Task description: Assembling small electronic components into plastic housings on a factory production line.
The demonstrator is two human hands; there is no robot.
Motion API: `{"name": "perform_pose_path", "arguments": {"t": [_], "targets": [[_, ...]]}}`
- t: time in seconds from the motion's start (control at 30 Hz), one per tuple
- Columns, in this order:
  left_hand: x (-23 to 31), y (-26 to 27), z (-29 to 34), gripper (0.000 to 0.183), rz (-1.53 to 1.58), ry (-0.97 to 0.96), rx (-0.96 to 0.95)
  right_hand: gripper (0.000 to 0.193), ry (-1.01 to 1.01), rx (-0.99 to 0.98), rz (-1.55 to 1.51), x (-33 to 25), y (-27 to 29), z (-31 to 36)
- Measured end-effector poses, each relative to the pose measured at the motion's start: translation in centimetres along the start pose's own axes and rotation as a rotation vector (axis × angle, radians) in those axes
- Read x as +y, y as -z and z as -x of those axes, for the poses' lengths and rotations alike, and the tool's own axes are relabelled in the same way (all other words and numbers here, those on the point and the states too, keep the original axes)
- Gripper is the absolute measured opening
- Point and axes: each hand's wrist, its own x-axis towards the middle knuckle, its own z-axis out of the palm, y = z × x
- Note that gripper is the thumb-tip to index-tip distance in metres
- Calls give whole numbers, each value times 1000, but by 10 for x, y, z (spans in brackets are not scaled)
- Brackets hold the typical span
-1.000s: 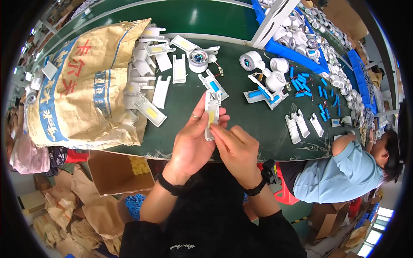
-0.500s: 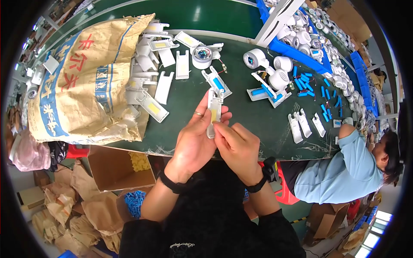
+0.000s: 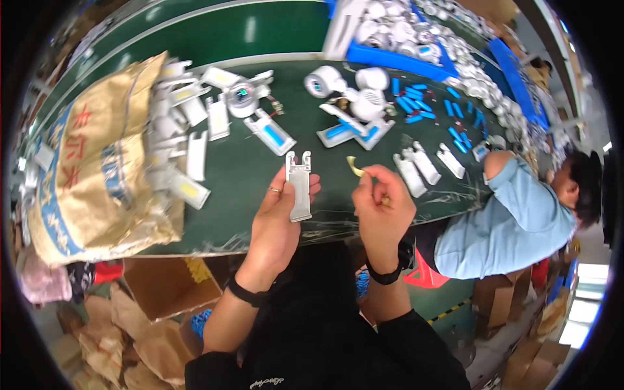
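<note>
My left hand [image 3: 274,218] holds a white plastic casing [image 3: 299,195] upright over the near part of the green table, thumb along its left side. To its right, a curled pale yellow strip [image 3: 354,167] is pinched between the thumb and fingers of my right hand [image 3: 385,211], apart from the casing. Beyond the hands lies another white casing with a blue cylindrical battery [image 3: 275,136] in it. Farther left sits a round white lamp head [image 3: 242,96] with a dark lens. White lamp heads [image 3: 369,104] rest by two more battery-fitted casings.
A large paper sack [image 3: 110,162] at the left spills white casings [image 3: 197,156]. Loose blue batteries [image 3: 411,104] and several bare casings [image 3: 426,162] lie at right. Blue bins [image 3: 400,63] of lamp heads stand behind. A person in light blue [image 3: 513,227] sits at the right. An open carton [image 3: 166,289] stands below.
My right hand has moved right, away from the casing, with the yellow strip now off it. The casing's face shows plain white. The whole view has shifted, with table items appearing farther left.
</note>
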Motion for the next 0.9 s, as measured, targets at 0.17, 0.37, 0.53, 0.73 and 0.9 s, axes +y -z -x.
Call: {"name": "perform_pose_path", "arguments": {"t": [0.17,0.37,0.53,0.73,0.9], "targets": [[-74,-49,-53,42,-242,-85,99,7,-319,74,-319,10,61,9],[-118,-67,-59,60,-573,-213,132,5,-335,166,-445,22,89,22],[-18,0,-20,52,-1116,-487,24,19,-371,49,-899,37,99,20],[137,106,13,50,-2033,-825,291,34,-551,-115,-827,16,44,16],[170,122,3,62,-2330,-538,-110,38,-596,-242,-830,-15,7,13]]}}
